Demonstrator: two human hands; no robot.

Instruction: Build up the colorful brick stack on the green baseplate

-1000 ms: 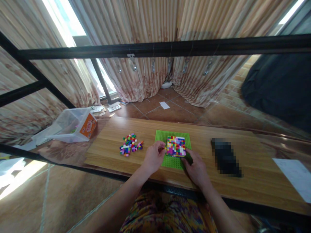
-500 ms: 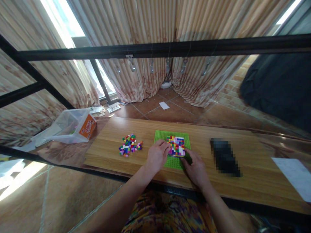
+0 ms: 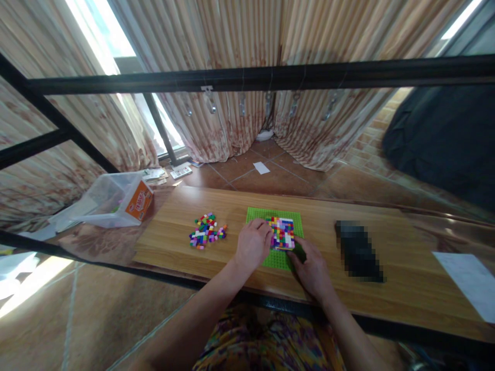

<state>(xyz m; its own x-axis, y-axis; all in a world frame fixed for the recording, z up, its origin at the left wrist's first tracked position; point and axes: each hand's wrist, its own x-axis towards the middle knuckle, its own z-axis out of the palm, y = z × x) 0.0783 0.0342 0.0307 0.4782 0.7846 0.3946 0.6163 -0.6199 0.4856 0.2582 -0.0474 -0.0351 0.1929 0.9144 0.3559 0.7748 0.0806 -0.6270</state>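
Note:
On a green studded baseplate [image 3: 280, 260] in front of me sits a low block of multicoloured building bricks [image 3: 283, 234]. My left hand [image 3: 252, 243] is at the block's left edge, fingers pressed together and partly covering that side; anything pinched in them is hidden. My right hand [image 3: 312, 268] holds the block's near right corner, with the thumb at the front edge and a finger along the right side. To the left, loose small bricks [image 3: 208, 232] in many colours lie scattered in a pile on the wooden table [image 3: 170, 221].
A blurred black object [image 3: 358, 252] lies to the right of the baseplate. Beyond the table's left end stands a clear plastic bin [image 3: 112, 201] with an orange label. White paper [image 3: 466, 281] lies at the right end. A black metal bar [image 3: 247, 79] crosses ahead, before curtains.
My left hand has shifted slightly up and right, covering more of the block's left edge. The right hand, block and loose bricks look unchanged.

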